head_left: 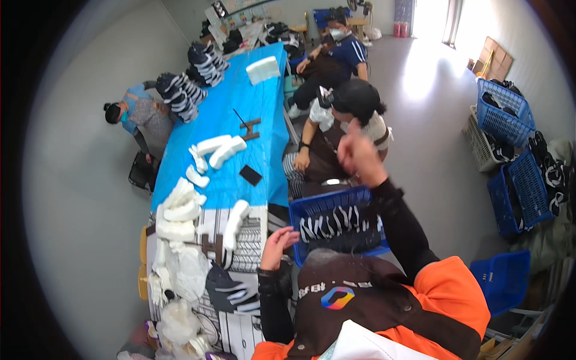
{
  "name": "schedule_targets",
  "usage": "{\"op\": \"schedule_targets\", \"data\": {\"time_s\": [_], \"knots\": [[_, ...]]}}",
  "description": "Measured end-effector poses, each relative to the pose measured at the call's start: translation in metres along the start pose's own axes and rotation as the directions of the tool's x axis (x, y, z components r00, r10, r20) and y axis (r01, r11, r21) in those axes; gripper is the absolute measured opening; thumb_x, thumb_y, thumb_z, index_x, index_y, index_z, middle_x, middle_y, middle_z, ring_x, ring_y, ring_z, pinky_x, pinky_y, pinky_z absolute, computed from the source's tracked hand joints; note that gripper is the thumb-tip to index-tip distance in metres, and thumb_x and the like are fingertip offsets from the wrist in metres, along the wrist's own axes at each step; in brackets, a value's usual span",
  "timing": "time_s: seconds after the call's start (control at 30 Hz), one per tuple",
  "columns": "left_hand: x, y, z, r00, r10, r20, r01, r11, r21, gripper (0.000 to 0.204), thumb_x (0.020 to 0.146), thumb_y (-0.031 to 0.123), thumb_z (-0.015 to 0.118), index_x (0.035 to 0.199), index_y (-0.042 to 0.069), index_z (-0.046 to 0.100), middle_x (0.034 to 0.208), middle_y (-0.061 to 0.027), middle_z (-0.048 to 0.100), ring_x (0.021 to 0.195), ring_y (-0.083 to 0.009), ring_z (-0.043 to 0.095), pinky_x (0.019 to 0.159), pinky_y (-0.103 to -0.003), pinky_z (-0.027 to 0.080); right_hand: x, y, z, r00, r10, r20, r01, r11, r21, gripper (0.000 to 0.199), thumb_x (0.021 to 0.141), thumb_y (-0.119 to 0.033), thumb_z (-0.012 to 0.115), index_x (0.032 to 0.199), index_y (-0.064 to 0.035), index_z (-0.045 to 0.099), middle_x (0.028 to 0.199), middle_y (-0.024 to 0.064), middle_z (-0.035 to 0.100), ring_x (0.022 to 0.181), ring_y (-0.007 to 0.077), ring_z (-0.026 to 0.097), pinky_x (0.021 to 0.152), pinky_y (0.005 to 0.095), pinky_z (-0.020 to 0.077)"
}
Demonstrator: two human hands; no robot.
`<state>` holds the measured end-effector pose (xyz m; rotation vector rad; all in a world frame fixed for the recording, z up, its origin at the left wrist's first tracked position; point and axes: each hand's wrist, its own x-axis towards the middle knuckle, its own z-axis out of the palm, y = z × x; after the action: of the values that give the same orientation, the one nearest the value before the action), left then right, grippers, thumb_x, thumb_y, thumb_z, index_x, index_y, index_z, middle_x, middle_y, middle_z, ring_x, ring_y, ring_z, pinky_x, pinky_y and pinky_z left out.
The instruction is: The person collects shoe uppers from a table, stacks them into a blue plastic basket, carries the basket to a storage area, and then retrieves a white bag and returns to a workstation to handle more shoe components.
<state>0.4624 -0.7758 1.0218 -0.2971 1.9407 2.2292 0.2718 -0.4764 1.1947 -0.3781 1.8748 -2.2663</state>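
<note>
My left hand (279,246) is beside the table's right edge, at the near left corner of a blue plastic basket (295,247). Its fingers are stretched out, and nothing shows in them. Raised and smeared by motion, my right hand (362,157) is in front of a seated person in a black cap; whether it holds anything I cannot make out. Inside the basket lies a row of black-and-white striped pieces (339,223). On the table nearest my left arm are a dark piece with grey stripes (231,291) and a curved white padded piece (236,225).
A long table with a blue cover (228,84) runs away on the left, bearing white pieces (180,207), a black phone-like slab (250,174) and dark-and-white stacks (180,96). Three people sit or stand around it. Blue baskets (507,108) stand along the right wall.
</note>
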Motion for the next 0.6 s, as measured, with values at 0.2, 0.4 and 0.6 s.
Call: {"op": "schedule_targets", "data": {"time_s": [0.2, 0.4, 0.6], "knots": [[-0.009, 0.002, 0.079, 0.992, 0.033, 0.124, -0.047, 0.993, 0.111, 0.029, 0.101, 0.016, 0.055, 0.123, -0.003, 0.058, 0.11, -0.0126, 0.069, 0.098, -0.018, 0.066, 0.09, -0.03, 0.051, -0.022, -0.073, -0.07, 0.965, -0.263, -0.014, 0.261, 0.947, 0.186, 0.077, 0.097, -0.073, 0.018, 0.053, -0.0124, 0.036, 0.046, -0.0052, 0.027, 0.041, 0.0079, 0.026, 0.042, 0.0247, 0.0179], [-0.06, -0.014, 0.049, 0.994, 0.013, 0.108, -0.027, 0.99, 0.135, 0.03, 0.1, 0.016, 0.056, 0.124, -0.002, 0.057, 0.109, -0.011, 0.068, 0.098, -0.0158, 0.066, 0.089, -0.028, 0.051, -0.058, 0.024, -0.035, 0.988, 0.066, 0.138, -0.056, 0.996, -0.075, 0.083, 0.096, -0.074, 0.02, 0.048, -0.0101, 0.042, 0.042, -0.0026, 0.037, 0.036, 0.0086, 0.032, 0.039, 0.0227, 0.02], [-0.094, -0.01, -0.031, 0.995, 0.065, 0.071, -0.072, 0.991, 0.109, 0.031, 0.102, 0.016, 0.053, 0.126, -0.003, 0.055, 0.113, -0.0132, 0.067, 0.101, -0.0174, 0.066, 0.091, -0.029, 0.051, -0.089, 0.094, 0.062, 0.86, 0.38, 0.342, -0.216, 0.876, -0.431, 0.074, 0.101, -0.057, 0.036, 0.064, 0.0017, 0.062, 0.048, 0.0035, 0.047, 0.043, 0.0127, 0.047, 0.045, 0.0282, 0.0375]]}}
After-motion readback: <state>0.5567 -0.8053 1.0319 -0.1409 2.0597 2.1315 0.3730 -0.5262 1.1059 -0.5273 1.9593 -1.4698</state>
